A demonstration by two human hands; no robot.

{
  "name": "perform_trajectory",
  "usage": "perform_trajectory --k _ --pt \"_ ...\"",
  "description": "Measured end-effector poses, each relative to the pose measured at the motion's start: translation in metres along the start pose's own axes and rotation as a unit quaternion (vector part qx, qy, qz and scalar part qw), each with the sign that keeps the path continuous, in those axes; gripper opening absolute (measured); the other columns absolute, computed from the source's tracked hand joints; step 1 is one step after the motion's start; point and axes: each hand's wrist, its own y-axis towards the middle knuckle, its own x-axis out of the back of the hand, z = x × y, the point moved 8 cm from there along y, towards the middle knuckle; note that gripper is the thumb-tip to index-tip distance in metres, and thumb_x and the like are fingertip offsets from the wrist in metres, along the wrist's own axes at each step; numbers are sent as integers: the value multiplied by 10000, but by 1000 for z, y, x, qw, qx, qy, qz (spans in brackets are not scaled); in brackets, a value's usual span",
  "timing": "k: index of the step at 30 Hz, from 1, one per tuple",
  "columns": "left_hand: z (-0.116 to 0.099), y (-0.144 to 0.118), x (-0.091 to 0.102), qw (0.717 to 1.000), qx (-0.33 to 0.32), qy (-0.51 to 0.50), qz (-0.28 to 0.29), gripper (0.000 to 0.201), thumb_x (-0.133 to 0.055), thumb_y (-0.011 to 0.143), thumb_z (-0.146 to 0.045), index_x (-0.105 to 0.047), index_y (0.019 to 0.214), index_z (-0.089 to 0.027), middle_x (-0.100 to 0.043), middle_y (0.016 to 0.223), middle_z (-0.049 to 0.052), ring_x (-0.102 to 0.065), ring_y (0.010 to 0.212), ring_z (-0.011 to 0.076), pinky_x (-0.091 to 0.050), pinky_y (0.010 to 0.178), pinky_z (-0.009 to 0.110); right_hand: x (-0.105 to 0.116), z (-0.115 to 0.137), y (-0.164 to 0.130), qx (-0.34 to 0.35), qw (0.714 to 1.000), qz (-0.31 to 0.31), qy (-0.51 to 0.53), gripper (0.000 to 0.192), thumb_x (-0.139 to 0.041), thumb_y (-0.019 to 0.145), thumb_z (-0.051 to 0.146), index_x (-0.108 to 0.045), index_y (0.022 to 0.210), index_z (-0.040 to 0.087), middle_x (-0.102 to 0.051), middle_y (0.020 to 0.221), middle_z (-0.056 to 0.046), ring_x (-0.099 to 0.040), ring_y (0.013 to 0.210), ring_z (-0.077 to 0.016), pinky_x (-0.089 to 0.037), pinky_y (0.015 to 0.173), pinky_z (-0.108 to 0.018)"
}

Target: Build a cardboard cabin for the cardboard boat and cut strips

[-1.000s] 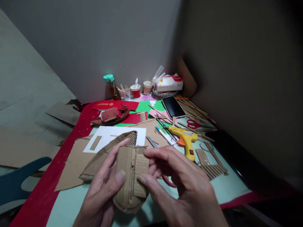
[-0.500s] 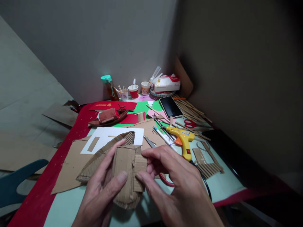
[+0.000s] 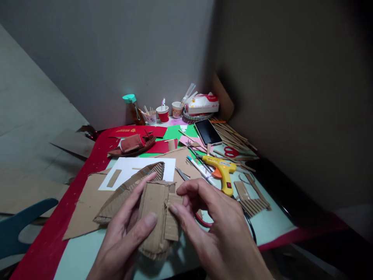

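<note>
A brown corrugated cardboard boat hull [image 3: 128,192] is held over the near edge of the table. My left hand [image 3: 128,233] grips a folded cardboard cabin piece [image 3: 154,210] sitting on the hull, thumb on its front and fingers behind. My right hand [image 3: 215,229] pinches a small cardboard strip [image 3: 172,217] against the cabin's right side with thumb and forefinger.
A yellow glue gun [image 3: 223,173], red scissors [image 3: 233,152], a phone [image 3: 208,132], pens and cardboard strips lie to the right. A red model boat [image 3: 132,144], white paper [image 3: 136,171], coloured sheets, paper cups and a bottle [image 3: 132,109] sit further back. A blue chair [image 3: 20,227] is left.
The small strip has shifted slightly lower on the cabin's right side under my right thumb. Both hands keep their grip; the view has drifted a little.
</note>
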Motion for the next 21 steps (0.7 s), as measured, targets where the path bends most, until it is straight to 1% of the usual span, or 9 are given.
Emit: perform_trajectory --k 5,7,10,12,14,16,18,19,21 --pt "-5 3 3 999 -32 29 -9 589 -828 752 -427 -673 1320 -415 -680 1424 -37 -499 1428 308 -567 937 212 0 1 3 0 1000 -6 -5 63 -636 894 108 -629 881 169 -610 747 29 -583 622 -74 -458 568 -137" --pt "-6 3 3 999 -35 32 -9 598 -822 763 -424 -664 1339 -405 -683 1421 -29 -507 1423 295 -554 943 197 -2 1 3 4 1000 -5 -6 67 -643 894 109 -625 885 173 -610 750 30 -585 633 -81 -461 569 -144" --pt "-7 2 1 1000 -17 24 7 621 -810 773 -433 -639 1370 -406 -658 1456 -27 -528 1405 291 -543 955 200 -1 2 0 11 1000 3 0 92 -652 907 123 -636 977 180 -626 773 36 -604 650 -83 -485 599 -140" --pt "-7 2 2 1000 3 10 20 598 -803 776 -430 -653 1354 -399 -615 1504 -31 -548 1385 305 -544 971 230 2 3 -2 12 1000 17 -5 171 -672 926 173 -635 1092 194 -647 805 38 -630 672 -88 -508 630 -141" --pt "-6 1 4 999 24 -12 35 550 -784 793 -409 -679 1331 -370 -615 1505 -9 -588 1342 325 -557 975 279 10 4 -3 14 999 18 -29 203 -677 947 226 -632 1145 216 -678 849 29 -656 709 -104 -531 678 -168" --pt "-7 2 7 996 41 -44 61 523 -748 822 -380 -685 1339 -326 -673 1435 41 -659 1252 325 -565 975 321 21 3 -2 11 999 0 -52 133 -642 975 241 -648 1107 232 -709 887 14 -675 745 -127 -544 723 -210" --pt "-9 3 6 989 60 -74 111 517 -715 845 -347 -677 1357 -293 -733 1338 77 -722 1147 294 -567 965 321 29 1 1 -1 999 0 -49 94 -587 1000 236 -659 1061 238 -729 907 1 -692 785 -147 -556 764 -245" --pt "-10 3 4 983 72 -88 144 526 -707 849 -331 -667 1371 -279 -748 1308 89 -735 1124 284 -565 963 318 29 -2 3 -11 999 17 -39 110 -575 1004 240 -663 1070 239 -738 936 -8 -700 808 -157 -566 793 -264" --pt "-13 2 -2 966 99 -106 213 557 -703 847 -318 -646 1396 -252 -745 1306 110 -728 1144 285 -564 957 316 24 -9 8 -38 997 72 -11 186 -591 991 262 -671 1158 242 -749 1038 -30 -712 840 -173 -586 848 -309"
